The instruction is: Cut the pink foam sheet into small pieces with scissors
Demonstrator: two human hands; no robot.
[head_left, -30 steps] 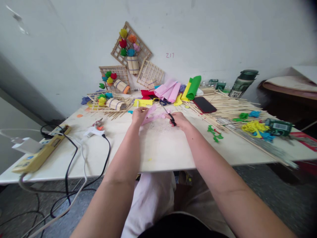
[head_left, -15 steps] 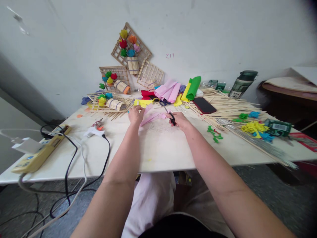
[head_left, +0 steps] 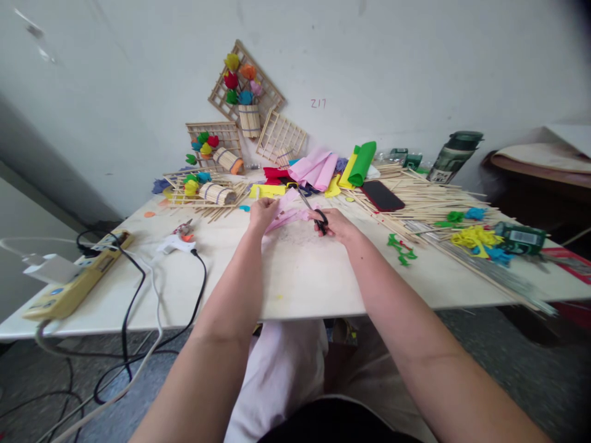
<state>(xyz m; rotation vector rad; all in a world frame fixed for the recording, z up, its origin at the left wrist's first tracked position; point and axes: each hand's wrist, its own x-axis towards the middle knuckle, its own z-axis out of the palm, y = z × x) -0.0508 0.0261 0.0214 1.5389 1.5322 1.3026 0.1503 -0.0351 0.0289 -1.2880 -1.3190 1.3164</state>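
Note:
Pinched between the fingers of my left hand (head_left: 264, 215) is the edge of a pink paper strip (head_left: 288, 202). My right hand (head_left: 336, 226) grips black-handled scissors (head_left: 320, 221), fingers through the loops, with the blades pointing away toward the back left. Another pink paper piece (head_left: 293, 216) lies between my hands, close to the scissors. Just left of my left hand is a small blue scrap (head_left: 244, 208). Behind my hands lie yellow paper (head_left: 268, 191) and a folded pink sheet (head_left: 314, 169).
A glue gun (head_left: 178, 243) and a power strip (head_left: 78, 277) with trailing cords occupy the left. Wooden sticks (head_left: 429, 197), a phone (head_left: 383, 195) and green paper pieces (head_left: 401, 249) lie right. Stick lattices with paper flowers (head_left: 244, 83) lean against the wall.
My left hand has shifted slightly right and its fingers have drawn closer together on the pink paper. A blue scrap now shows beside it. My right hand with the scissors has barely moved.

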